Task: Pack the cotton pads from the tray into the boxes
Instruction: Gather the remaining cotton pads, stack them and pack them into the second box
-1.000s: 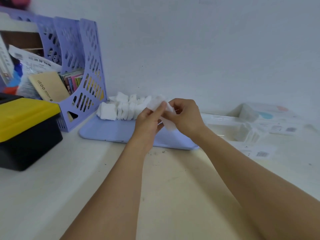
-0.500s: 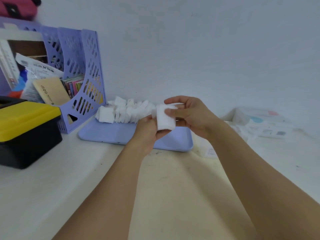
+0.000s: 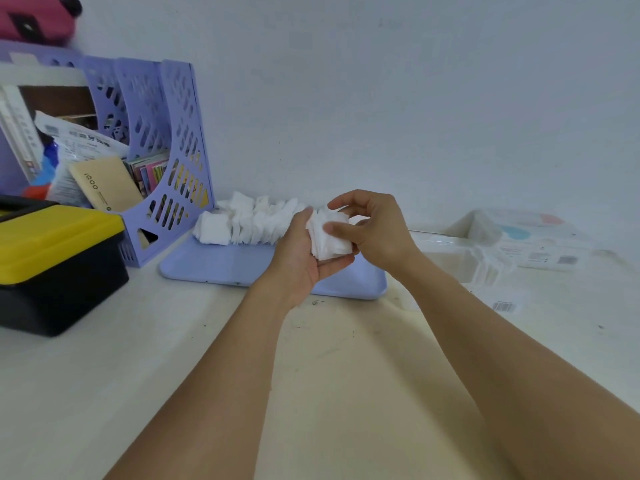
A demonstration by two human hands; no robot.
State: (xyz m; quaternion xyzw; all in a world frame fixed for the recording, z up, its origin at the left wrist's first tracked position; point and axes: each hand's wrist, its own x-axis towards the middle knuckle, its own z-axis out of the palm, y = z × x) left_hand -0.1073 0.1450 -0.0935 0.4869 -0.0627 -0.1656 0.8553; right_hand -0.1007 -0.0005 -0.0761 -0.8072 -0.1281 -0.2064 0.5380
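Observation:
A stack of white cotton pads (image 3: 329, 239) is held above the right part of the lilac tray (image 3: 221, 268). My left hand (image 3: 301, 252) cups the stack from below and the left. My right hand (image 3: 374, 226) pinches it from the right, thumb on its front face, fingers curled over the top. A row of more cotton pads (image 3: 249, 221) lies along the tray's back edge. A clear plastic box (image 3: 457, 254) stands open to the right of the tray, partly hidden by my right wrist. Another box with printed labels (image 3: 533, 237) sits behind it.
A lilac perforated file rack (image 3: 173, 150) stuffed with papers stands left of the tray. A black bin with a yellow lid (image 3: 55, 261) is at the far left. A clear lid with a barcode sticker (image 3: 504, 304) lies on the white tabletop (image 3: 311, 358) at right. A wall rises close behind.
The stack has shifted slightly right and lower in my hands. My left hand now cups it from underneath, and my right fingers have curled over its top.

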